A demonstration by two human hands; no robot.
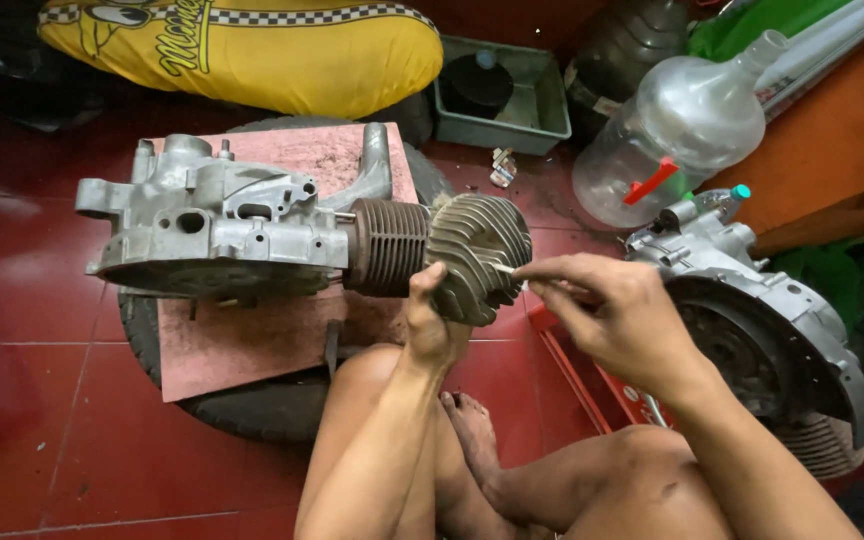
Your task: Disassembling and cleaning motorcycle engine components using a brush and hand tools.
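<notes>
— Cylinder head (479, 258), finned and grey: where are the fingers on it?

— The left hand (432, 325) grips its near edge from below, fingers (430, 285) curled shut on the fins. The right hand (612, 320) pinches a thin pale stick (505, 269) between thumb and fingertips (552, 285), its tip touching the head's right side.

— And where does the head sit?

— Against one ribbed cylinder (387, 246), which joins one engine crankcase (212, 225) to the left. Both rest on a pink board (252, 340) over one black tyre (252, 405).

— Anything else, counted?

— One second engine casing (762, 320) to the right, one clear plastic jug (677, 125) far right, one grey tray (542, 110) and one yellow cushion (252, 50) far off.
</notes>
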